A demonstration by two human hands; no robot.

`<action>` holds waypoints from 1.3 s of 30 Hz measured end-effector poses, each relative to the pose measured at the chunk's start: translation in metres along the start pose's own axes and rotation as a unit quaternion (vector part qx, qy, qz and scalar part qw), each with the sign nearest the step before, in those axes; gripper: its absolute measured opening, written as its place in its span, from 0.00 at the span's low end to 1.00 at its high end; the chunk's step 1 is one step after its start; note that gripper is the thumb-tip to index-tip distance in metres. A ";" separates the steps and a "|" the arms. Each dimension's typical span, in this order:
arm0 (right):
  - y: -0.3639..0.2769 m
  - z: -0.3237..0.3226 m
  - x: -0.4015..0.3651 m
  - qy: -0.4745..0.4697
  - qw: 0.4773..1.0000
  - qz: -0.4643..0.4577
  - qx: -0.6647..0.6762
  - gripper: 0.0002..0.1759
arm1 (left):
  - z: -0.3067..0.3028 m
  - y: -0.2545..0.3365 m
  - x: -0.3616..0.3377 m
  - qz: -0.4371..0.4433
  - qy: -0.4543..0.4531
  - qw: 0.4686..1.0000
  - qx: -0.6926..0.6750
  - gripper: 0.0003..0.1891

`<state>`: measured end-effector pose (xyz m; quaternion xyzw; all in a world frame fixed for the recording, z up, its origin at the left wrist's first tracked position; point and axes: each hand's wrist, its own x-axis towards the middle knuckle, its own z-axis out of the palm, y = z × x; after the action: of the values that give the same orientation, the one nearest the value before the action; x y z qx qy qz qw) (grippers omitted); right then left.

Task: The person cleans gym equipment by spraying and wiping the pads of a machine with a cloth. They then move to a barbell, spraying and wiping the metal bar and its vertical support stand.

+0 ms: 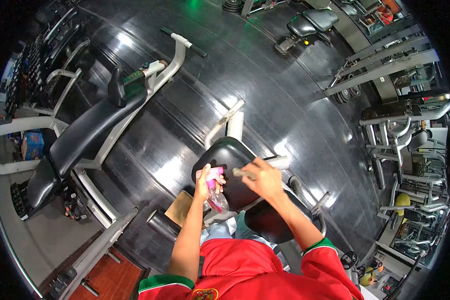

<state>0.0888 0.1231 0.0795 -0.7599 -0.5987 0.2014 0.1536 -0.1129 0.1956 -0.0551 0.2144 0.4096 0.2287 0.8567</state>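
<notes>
Your left hand (203, 184) is wrapped around the pink-topped neck of a clear spray bottle (217, 201). Your right hand (265, 180) has its fingers curled on a small pale item (242, 173), too blurred to identify. Both are over a black padded seat (230, 150); farther left, a long black bench (92, 127) stands on the dark floor (265, 80).

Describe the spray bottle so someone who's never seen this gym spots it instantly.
Find the black pad near the picture's middle, beyond the red shirt. Against it in view, the left hand grips the spray bottle. Its bright pink head and see-through body set it apart from the small beige item in the right hand.
</notes>
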 end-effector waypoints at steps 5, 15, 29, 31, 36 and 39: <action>0.002 -0.011 0.031 0.074 0.993 0.092 0.013 0.10 | 0.002 0.002 -0.002 -0.001 -0.005 1.000 -0.015 0.35; -0.022 0.013 0.033 0.027 0.998 -0.026 0.043 0.14 | 0.003 0.004 -0.004 -0.049 0.022 0.998 -0.041 0.41; -0.005 -0.009 0.051 0.054 0.997 0.049 0.016 0.11 | -0.003 0.001 -0.002 -0.043 -0.017 0.996 -0.071 0.39; -0.014 0.000 0.058 0.054 0.997 0.042 0.036 0.12 | -0.006 0.001 -0.002 -0.044 -0.034 0.996 -0.073 0.39; -0.040 0.019 0.061 0.027 0.999 -0.039 0.017 0.13 | -0.008 -0.001 0.000 -0.042 -0.047 0.994 -0.084 0.39; -0.033 0.020 0.055 -0.013 0.994 -0.104 -0.006 0.13 | -0.007 -0.001 0.000 -0.039 -0.047 0.995 -0.076 0.39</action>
<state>0.0619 0.1847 0.0709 -0.6915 -0.6777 0.1907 0.1616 -0.1185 0.1962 -0.0598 0.1432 0.3581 0.2153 0.8972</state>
